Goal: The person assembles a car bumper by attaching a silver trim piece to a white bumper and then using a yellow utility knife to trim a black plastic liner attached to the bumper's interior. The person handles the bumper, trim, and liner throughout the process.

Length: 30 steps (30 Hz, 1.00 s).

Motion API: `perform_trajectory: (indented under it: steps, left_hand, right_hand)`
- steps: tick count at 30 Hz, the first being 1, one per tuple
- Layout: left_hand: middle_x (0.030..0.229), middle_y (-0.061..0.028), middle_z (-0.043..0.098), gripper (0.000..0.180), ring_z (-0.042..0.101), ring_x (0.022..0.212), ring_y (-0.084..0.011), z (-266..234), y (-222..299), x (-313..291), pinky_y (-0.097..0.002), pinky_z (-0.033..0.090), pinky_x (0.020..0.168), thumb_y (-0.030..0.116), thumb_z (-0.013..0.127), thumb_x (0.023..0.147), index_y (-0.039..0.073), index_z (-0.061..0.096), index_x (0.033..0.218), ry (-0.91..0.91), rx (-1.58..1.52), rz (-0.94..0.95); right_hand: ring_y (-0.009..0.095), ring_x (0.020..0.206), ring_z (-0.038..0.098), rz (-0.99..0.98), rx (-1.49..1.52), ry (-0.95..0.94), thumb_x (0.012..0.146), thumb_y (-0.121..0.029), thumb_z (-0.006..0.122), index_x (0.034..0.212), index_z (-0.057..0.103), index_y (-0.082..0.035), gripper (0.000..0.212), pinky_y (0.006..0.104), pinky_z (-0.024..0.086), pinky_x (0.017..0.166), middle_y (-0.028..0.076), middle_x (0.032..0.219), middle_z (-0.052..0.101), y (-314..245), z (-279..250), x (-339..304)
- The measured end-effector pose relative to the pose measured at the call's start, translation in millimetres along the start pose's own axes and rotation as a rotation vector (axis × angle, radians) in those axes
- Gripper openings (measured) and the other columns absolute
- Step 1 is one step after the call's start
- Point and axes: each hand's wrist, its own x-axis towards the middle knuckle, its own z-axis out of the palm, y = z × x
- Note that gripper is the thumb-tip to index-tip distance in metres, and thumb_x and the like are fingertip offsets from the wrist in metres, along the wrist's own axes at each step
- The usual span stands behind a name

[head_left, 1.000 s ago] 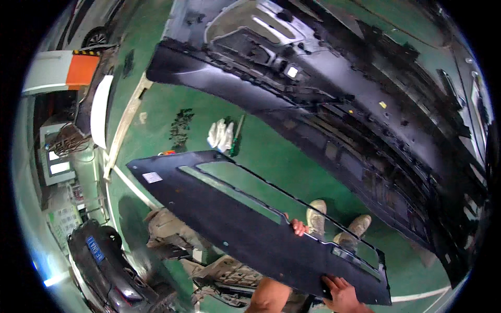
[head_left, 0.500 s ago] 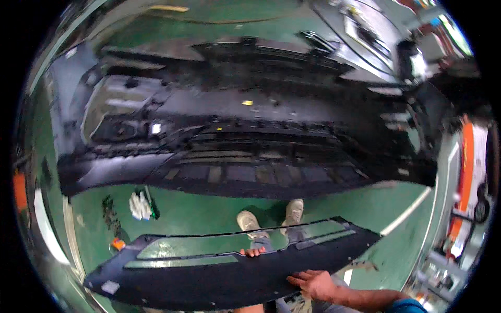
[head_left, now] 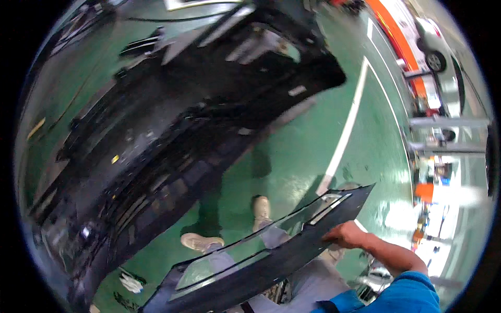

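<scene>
A long black plastic trim panel (head_left: 271, 270) with large window-like openings lies slantwise in front of my body, its right end higher in the picture. My right hand (head_left: 348, 235) grips its near edge toward that right end, fingers closed against the dark surface. My left hand is not in view; the panel and the lower rim of the picture hide that side. Beyond the panel lies a large black car bumper cover (head_left: 156, 141), its ribbed inner side facing up and small yellow and white labels on it.
White gloves (head_left: 130, 281) lie on the green floor at lower left, near the bumper. My shoes (head_left: 202, 242) stand between bumper and panel. A white floor line (head_left: 347, 133) runs to the right. Further right are a parked car (head_left: 441, 68), orange-and-white wall panels and shelving.
My view has swung to the right, so bumper and floor now appear tilted. The trim panel stays with me, steeper now. My left fingers, earlier seen through an opening, no longer show.
</scene>
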Motion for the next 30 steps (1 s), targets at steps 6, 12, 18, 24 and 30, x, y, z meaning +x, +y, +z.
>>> perform_trajectory:
  steps: [6,12,18,24,30]
  left_hand:
    - [0.103,-0.0154,0.067,0.043,0.065,0.091,-0.0249,-33,6,-29,-0.0371,0.053,0.082,0.035,0.051,0.097,-0.001,0.059,0.119,0.123,0.574,-0.013]
    - [0.107,-0.0168,0.068,0.046,0.066,0.099,-0.0251,44,-9,-66,-0.0360,0.056,0.081,0.029,0.056,0.095,-0.009,0.056,0.122,-0.006,1.008,0.051]
    - [0.103,-0.0169,0.068,0.044,0.067,0.098,-0.0263,149,-6,-108,-0.0357,0.056,0.079,0.026,0.055,0.095,-0.011,0.057,0.119,-0.013,1.001,0.066]
    - [0.089,-0.0074,0.068,0.024,0.066,0.077,-0.0212,151,4,-124,-0.0344,0.055,0.070,0.020,0.063,0.090,-0.002,0.062,0.098,0.048,1.280,0.093]
    - [0.089,-0.0057,0.070,0.022,0.065,0.075,-0.0192,152,23,-111,-0.0334,0.055,0.066,0.015,0.068,0.083,0.003,0.065,0.102,-0.159,1.747,0.165]
  right_hand:
    - [0.031,0.082,0.066,0.385,0.154,0.005,0.072,-0.021,0.067,0.105,0.072,-0.027,0.034,0.0418,0.053,0.071,0.006,0.092,0.071,165,44,-168]
    - [0.036,0.081,0.066,0.775,0.168,-0.165,0.068,-0.013,0.058,0.102,0.074,-0.025,0.039,0.0460,0.054,0.071,0.014,0.084,0.069,295,121,-219]
    - [0.034,0.079,0.067,0.654,0.589,-0.307,0.059,-0.015,0.071,0.081,0.071,-0.007,0.023,0.0458,0.051,0.067,0.016,0.081,0.069,411,224,-145]
    - [0.033,0.078,0.067,0.613,0.721,-0.351,0.061,-0.018,0.075,0.094,0.074,-0.006,0.035,0.0437,0.051,0.069,0.018,0.086,0.071,448,285,-26]
    - [0.031,0.077,0.068,0.532,0.723,-0.302,0.061,-0.022,0.073,0.089,0.073,-0.001,0.035,0.0460,0.052,0.068,0.020,0.087,0.071,466,319,76]
